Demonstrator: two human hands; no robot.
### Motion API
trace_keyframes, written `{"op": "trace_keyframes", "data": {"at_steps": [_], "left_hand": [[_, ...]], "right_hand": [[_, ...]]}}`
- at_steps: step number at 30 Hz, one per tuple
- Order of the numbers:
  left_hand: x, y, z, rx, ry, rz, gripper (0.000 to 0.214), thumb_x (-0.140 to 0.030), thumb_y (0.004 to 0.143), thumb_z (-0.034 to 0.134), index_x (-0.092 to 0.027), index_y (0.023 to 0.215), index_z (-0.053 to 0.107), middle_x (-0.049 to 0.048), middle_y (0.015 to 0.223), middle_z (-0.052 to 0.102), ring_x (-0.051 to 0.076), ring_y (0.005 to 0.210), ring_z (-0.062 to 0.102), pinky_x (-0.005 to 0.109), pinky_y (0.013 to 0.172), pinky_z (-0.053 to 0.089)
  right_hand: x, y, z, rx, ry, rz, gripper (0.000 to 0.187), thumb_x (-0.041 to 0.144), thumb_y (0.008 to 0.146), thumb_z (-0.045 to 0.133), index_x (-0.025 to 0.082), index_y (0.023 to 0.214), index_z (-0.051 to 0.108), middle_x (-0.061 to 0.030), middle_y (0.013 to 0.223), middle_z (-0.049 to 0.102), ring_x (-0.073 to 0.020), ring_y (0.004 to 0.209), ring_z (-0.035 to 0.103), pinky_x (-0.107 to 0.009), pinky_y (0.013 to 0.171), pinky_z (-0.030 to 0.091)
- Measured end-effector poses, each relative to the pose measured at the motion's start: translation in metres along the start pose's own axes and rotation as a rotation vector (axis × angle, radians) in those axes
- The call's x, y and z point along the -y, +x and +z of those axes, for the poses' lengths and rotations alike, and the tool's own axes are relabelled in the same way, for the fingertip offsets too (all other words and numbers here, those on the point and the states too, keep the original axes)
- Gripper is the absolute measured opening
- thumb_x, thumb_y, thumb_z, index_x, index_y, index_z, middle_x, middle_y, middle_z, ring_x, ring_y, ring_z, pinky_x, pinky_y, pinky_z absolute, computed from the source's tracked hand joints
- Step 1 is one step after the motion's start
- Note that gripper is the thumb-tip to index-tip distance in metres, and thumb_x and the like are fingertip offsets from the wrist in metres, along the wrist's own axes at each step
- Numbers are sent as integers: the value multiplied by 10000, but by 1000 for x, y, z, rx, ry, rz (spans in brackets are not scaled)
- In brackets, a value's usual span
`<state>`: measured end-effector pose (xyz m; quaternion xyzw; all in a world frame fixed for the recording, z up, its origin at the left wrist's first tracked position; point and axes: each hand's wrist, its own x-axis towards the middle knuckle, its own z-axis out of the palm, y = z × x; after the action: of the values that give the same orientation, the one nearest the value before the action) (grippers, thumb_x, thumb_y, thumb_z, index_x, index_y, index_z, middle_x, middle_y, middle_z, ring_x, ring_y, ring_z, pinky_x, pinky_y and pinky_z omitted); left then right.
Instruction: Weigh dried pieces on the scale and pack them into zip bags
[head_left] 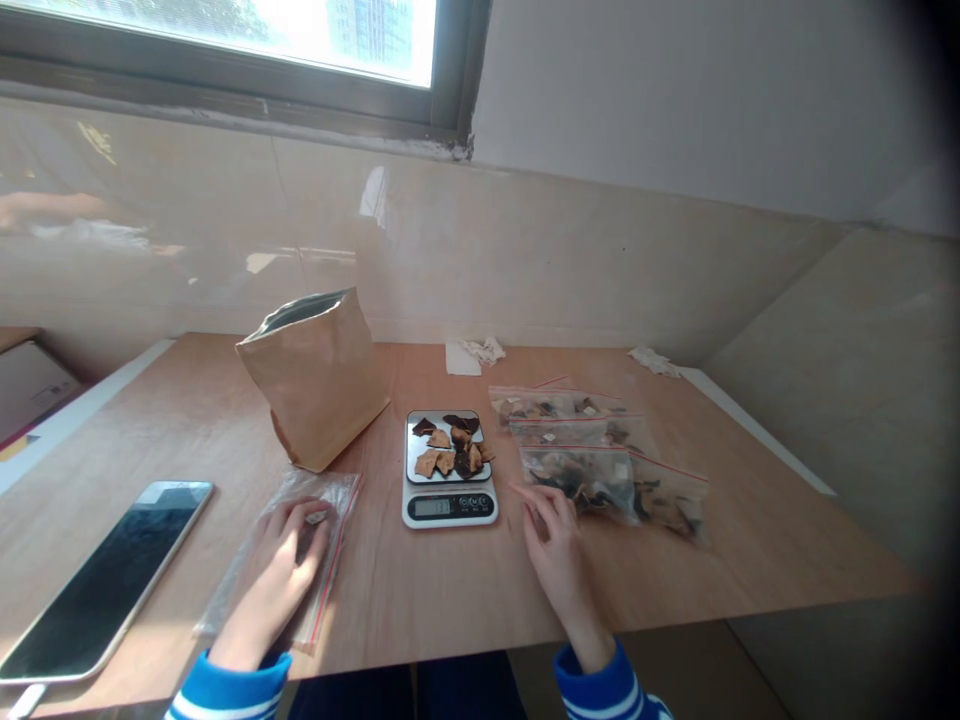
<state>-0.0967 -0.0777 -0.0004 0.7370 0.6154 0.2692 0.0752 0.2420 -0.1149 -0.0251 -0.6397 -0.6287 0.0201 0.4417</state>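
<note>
My left hand [289, 565] lies on a stack of clear zip bags [334, 580] with red seal lines, its fingers loosely bent and the thumb apart. A small white packet [316, 517] shows by its fingertips. Just right of the scale, my right hand [556, 550] hovers or rests near the table with fingers stretched out and nothing in them; touching cannot be made out. On the steel plate of the kitchen scale [450, 500] lie several dried brown and dark pieces [445, 462]. The scale's display is lit, its digits too small to read surely.
Upright behind my left hand stands an open brown paper pouch [319, 385]. A phone [112, 580] with a cable lies at the left. Filled zip bags [585, 470] of dark dried pieces overlap on the right. Crumpled tissue [484, 350] lies by the wall.
</note>
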Motion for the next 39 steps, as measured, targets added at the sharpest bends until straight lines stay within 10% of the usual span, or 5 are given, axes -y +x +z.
{"op": "trace_keyframes", "data": {"at_steps": [16, 33, 39], "left_hand": [[-1, 2, -5, 447, 71, 196, 605, -507, 912, 399, -211, 1439, 425, 47, 1501, 351, 257, 1424, 273, 436, 1147, 254], [-4, -4, 9, 328, 32, 112, 526, -432, 964, 293, -205, 1390, 501, 48, 1476, 427, 219, 1416, 298, 415, 1166, 269], [-14, -8, 6, 129, -234, 48, 519, -439, 962, 318, -208, 1391, 497, 35, 1456, 472, 206, 1389, 367, 385, 1165, 286]], "right_hand": [[-21, -22, -5, 107, -44, -4, 287, 179, 925, 416, 231, 1060, 663, -109, 1126, 599, -248, 1044, 574, -430, 878, 509], [-20, -21, -6, 105, -60, -26, 295, 158, 914, 413, 222, 1062, 659, -110, 1127, 592, -248, 1037, 565, -434, 875, 501], [46, -20, -3, 21, 95, 24, 264, 211, 947, 421, 248, 1065, 655, -85, 1068, 608, -229, 1022, 564, -443, 929, 458]]}}
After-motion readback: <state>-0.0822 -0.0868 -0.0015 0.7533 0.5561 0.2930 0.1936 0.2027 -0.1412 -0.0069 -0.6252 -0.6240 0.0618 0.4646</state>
